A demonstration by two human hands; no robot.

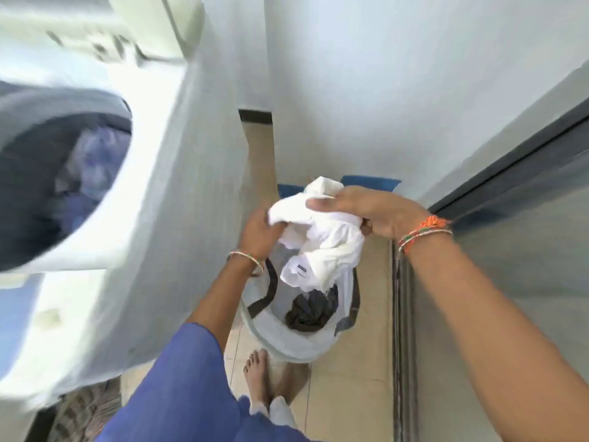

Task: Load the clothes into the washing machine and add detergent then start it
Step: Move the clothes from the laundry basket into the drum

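Tan floor tiles (371, 320) hold a laundry basket (288, 341). Both arms reach down over it. Left hand (259, 228) and right hand (366, 210) curl their fingers around white clothes (322, 240), beside the washing machine (153, 173).

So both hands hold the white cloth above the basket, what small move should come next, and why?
Probably carry the crumpled white cloth left into the open washing machine drum: left hand and right hand already grip it above the round mesh laundry basket.
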